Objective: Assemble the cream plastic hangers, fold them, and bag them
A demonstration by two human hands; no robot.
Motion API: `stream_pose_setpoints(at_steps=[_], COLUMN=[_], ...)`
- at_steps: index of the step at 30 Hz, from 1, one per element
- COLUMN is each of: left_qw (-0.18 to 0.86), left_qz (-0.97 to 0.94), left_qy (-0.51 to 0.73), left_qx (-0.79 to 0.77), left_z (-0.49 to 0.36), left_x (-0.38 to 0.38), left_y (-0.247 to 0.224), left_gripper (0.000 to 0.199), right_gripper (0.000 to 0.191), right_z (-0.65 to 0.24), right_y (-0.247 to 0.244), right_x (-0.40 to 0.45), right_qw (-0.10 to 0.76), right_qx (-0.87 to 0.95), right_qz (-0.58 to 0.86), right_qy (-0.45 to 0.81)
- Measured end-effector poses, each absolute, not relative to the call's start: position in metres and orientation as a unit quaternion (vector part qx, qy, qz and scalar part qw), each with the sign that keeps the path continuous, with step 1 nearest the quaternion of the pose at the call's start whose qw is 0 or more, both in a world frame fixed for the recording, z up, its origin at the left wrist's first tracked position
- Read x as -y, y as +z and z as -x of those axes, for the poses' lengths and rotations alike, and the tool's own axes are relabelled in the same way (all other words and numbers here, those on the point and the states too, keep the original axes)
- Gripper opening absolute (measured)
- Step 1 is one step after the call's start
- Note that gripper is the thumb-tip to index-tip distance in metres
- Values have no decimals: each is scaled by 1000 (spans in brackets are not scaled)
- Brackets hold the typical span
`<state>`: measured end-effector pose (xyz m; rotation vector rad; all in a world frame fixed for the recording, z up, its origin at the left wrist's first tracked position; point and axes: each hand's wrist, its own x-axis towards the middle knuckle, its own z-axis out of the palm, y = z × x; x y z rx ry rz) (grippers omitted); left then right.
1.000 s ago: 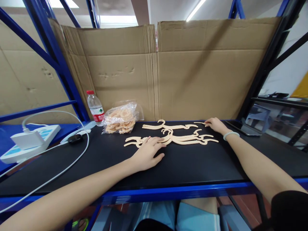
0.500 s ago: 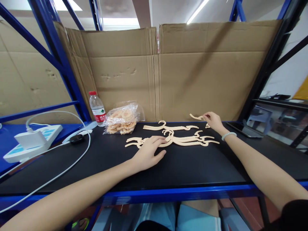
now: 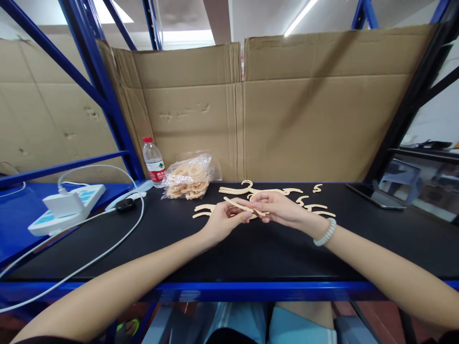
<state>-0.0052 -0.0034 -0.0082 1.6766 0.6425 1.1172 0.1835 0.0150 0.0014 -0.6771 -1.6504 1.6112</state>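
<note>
Cream, slim, curved piece (image 3: 236, 204) is right of the crinkled clear plastic bag (image 3: 189, 176). Our left hand (image 3: 225, 220) and right hand (image 3: 278, 209) both have grips pinched closed on it, probably for steadiness.

Looks smooth and matt on the pale piece (image 3: 236, 204) at the frame's centre — plastic-like. Shows dull, creased cardboard on the panel (image 3: 322, 119) across the upper half. Glints as crinkled plastic on the bag (image 3: 188, 177) left of centre, smoother on the bottle (image 3: 152, 154). Shines on the blue metal rail (image 3: 247, 291) along the bottom — turns matt on the black tabletop (image 3: 279, 263).
</note>
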Motion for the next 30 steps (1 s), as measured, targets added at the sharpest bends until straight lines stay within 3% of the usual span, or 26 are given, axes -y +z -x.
stream_pose_setpoints(at_steps=[4,7,9,11,16,19,22,30], left_qw=[450,430,433,434,410,401,417,462], left_qz=[-674,-628,-593,-568,-563,-556,-547,-578], left_qy=[503,548,574,597,606,615,615,571], left_qx=[-301,-347,-363,-365,-384,-391,-386,-355], left_z=[7,9,11,12,18,20,21,31], left_x=[1,-2,-4,-5,-12,-15,-17,-29], left_y=[-6,-4,-3,-1,0,0,2,5], left_gripper=[26,29,30,32,35,36,36,38], right_gripper=[28,12,13,15,20,13,6,9], right_z=[-197,-228,-252,-271,-279,-271,-267,-276], right_y=[-3,-7,-13,-21,-37,-39,-39,-28], right_x=[-37,-68,-88,-103,-121,-122,-119,-112], right_qw=[373,404,357,305,220,204,210,301], right_qx=[714,797,820,830,860,860,853,825], right_qz=[306,398,443,467,456,458,467,478], right_qy=[507,206,60,-8,-61,-87,-98,1])
